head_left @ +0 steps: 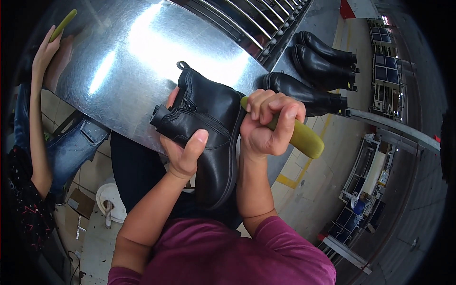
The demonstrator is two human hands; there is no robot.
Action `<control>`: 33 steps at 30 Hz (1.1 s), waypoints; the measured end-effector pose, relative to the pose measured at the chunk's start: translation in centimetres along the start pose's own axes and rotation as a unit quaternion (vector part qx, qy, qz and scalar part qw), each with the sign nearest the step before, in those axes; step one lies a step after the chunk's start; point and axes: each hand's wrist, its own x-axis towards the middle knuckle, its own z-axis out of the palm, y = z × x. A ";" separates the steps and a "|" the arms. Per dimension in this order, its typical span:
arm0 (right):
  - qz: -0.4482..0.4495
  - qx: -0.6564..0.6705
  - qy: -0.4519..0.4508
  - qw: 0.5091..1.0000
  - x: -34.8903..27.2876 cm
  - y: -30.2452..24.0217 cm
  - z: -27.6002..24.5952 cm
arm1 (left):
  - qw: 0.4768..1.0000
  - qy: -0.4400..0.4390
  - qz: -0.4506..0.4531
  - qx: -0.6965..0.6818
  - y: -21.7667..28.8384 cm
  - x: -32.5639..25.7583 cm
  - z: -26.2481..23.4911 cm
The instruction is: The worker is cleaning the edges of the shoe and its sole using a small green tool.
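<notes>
A black leather ankle boot (pixel 213 128) with a pull loop at its top lies on its side in front of me, toe toward my body. My left hand (pixel 183 154) is closed around the heel end, thumb pressed on the leather. In my right hand (pixel 270 121) is a long yellow-green bar with rounded ends (pixel 306 139), wrapped by the fingers. One end of the bar meets the boot's edge near the upper; whether bristles or a pad lie beneath is hidden.
A shiny metal table (pixel 118 71) spreads ahead, with a roller conveyor (pixel 237 21) beyond it. Several black boots (pixel 318 64) rest along the right ledge. At the far left, a co-worker's hand (pixel 45 50) holds a similar yellow-green bar. Racks (pixel 384 71) stand across the aisle.
</notes>
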 end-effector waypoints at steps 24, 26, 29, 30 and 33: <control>-0.021 -0.006 -0.002 1.000 -1.3 -0.7 0.2 | 1.000 0.003 0.004 -0.008 -0.1 0.0 -0.1; -0.021 0.001 0.003 1.000 -1.4 -0.6 0.1 | 1.000 0.006 0.003 -0.007 -0.2 0.0 -0.1; -0.020 -0.001 -0.007 1.000 -1.5 -0.6 0.1 | 1.000 0.008 0.007 -0.012 -0.2 0.0 -0.1; -0.021 0.001 -0.007 1.000 -1.6 -0.7 0.1 | 1.000 0.009 0.008 -0.011 -0.2 0.0 -0.2; -0.025 -0.001 -0.006 1.000 -1.8 -0.8 0.0 | 1.000 -0.004 0.012 0.013 -0.2 0.1 -0.3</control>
